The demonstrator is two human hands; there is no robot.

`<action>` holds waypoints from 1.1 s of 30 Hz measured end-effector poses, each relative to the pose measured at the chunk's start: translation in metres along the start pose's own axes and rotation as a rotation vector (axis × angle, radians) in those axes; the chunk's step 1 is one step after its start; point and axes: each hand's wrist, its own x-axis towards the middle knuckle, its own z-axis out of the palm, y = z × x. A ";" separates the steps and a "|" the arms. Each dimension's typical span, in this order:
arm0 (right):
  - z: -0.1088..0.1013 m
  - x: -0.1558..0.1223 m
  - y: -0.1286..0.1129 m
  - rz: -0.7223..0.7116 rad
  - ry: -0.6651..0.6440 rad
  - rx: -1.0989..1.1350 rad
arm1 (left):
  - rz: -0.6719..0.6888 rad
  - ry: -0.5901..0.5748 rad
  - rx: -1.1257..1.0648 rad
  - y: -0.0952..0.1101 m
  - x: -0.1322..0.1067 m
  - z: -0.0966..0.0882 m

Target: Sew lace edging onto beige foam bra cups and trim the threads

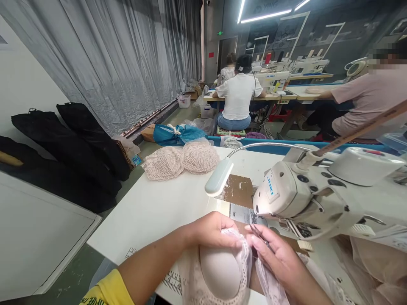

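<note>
My left hand (218, 231) is closed on the lace edge of a pale pink bra (221, 271), whose smooth inner cup faces up. In my right hand (280, 252) sits a pair of dark, pointed thread snips (260, 235), the tips angled up to the left. Its fingertips meet the lace beside my left thumb. More lace hangs below the right hand. Both hands are just in front of the needle area of a white sewing machine (286, 190). Whether the snips' blades are apart cannot be made out.
A bendable lamp (219, 177) hangs over the white table (143, 216). Lace-covered cups (181, 162) lie at its far edge, with a blue bag (176, 134) beyond. A thread cone (365, 167) stands on the machine. Sheer fabric (378, 262) lies at right. Other people sit at machines ahead.
</note>
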 end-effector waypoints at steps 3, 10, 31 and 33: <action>-0.009 -0.003 0.008 0.062 0.030 0.013 | -0.006 -0.051 -0.116 -0.002 0.000 0.000; -0.014 0.000 0.010 0.042 -0.049 -0.071 | -0.039 -0.017 -0.113 0.001 -0.001 0.002; -0.004 0.003 0.007 0.094 -0.178 -0.120 | -0.261 -0.296 0.276 0.010 -0.013 -0.035; -0.004 0.001 0.007 0.053 -0.239 -0.123 | -0.251 -0.255 0.262 0.010 -0.019 -0.046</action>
